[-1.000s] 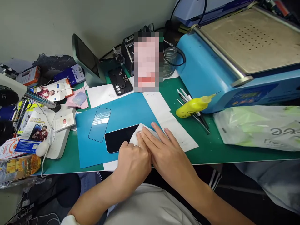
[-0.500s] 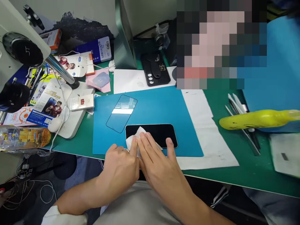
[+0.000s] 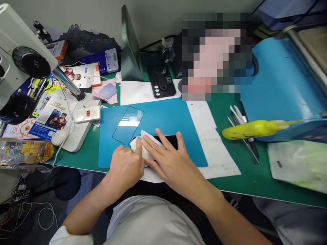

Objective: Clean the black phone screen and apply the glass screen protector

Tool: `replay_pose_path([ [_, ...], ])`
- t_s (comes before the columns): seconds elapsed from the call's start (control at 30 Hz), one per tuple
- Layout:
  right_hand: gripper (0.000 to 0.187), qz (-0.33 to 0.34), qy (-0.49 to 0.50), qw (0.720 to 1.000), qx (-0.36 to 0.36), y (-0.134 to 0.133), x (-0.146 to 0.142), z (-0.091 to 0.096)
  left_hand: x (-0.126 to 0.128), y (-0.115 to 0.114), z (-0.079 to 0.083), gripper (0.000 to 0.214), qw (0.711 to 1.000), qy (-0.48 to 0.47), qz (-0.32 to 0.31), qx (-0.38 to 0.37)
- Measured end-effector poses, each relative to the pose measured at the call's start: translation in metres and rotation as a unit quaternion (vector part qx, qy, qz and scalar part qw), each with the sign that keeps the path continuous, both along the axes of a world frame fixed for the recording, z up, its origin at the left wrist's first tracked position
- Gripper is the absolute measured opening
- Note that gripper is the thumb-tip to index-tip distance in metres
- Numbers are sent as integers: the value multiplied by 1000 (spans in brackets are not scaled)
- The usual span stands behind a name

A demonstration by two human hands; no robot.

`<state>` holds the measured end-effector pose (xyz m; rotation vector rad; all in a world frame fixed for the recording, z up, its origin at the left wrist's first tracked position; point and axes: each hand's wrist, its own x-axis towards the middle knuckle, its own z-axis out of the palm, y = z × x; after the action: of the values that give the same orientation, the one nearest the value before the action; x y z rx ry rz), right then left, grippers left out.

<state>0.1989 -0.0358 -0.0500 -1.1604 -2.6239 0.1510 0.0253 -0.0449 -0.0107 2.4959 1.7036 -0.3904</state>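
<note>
A smartphone point(image 3: 174, 141) with a black screen lies flat on the blue mat, partly covered by my hands. My right hand point(image 3: 168, 158) has its fingers stretched and spread, pressing a folded white wipe point(image 3: 147, 154) against the screen. My left hand point(image 3: 127, 161), with a ring on one finger, is mostly curled. Its index finger reaches the phone's left end, at the wipe's edge, and its thumb is hidden. A clear glass screen protector point(image 3: 128, 125) with a black border rests on the mat just beyond my left hand.
The blue mat point(image 3: 107, 153) lies over white paper point(image 3: 222, 163). At right are a yellow squeeze bottle point(image 3: 247, 130), tweezers point(image 3: 241, 119) and a pale pouch point(image 3: 296, 166). A black phone case point(image 3: 161, 81) lies behind. A microscope stand point(image 3: 67, 81), boxes and a drink bottle point(image 3: 28, 151) crowd the left.
The view has shifted a little. My right hand has moved toward the phone's left end with the wipe, and its fingers are spread wider. My left hand stays at that end.
</note>
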Motion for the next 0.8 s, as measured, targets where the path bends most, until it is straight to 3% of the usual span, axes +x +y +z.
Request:
replay_pose_path([
  [0.23, 53, -77, 6, 997, -27, 2, 51, -3, 60, 31, 5, 54, 997, -12, -64, -34],
  [0.4, 50, -101, 41, 993, -38, -8, 73, -9, 83, 27, -1, 53, 996, -20, -90, -17],
  [0.6, 47, -119, 18, 993, 13, -28, 63, -7, 73, 9, -4, 54, 991, -12, -132, 5],
  [0.8, 48, -98, 2, 994, 46, -44, 34, -5, 39, -10, -6, 51, 991, -30, -126, 29],
])
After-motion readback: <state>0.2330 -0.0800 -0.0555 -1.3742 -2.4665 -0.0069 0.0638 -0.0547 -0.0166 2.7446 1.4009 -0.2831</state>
